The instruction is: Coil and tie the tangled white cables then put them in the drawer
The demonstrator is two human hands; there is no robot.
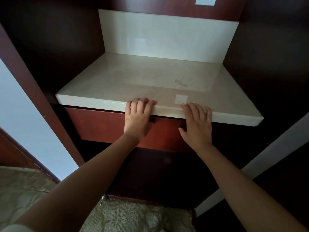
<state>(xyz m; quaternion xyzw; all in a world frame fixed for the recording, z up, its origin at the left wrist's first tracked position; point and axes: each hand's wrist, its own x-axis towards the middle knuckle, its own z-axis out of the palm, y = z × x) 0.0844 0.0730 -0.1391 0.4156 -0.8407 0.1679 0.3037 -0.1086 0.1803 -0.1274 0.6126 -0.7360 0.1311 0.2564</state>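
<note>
A reddish-brown drawer (pixel 103 124) sits shut under a pale stone counter (pixel 150 77). No white cables are in view. My left hand (pixel 138 118) lies against the drawer front with its fingers bent over the counter's front edge. My right hand (pixel 197 124) lies flat against the drawer front beside it, its straight fingertips reaching onto the counter's edge. Neither hand holds anything.
Dark wooden panels (pixel 50 47) wall in the counter on both sides. A white socket plate (pixel 205 1) is on the back wall above a pale backsplash (pixel 167 37). Patterned carpet (pixel 133 216) covers the floor below. A pale wall strip (pixel 33 131) stands at the left.
</note>
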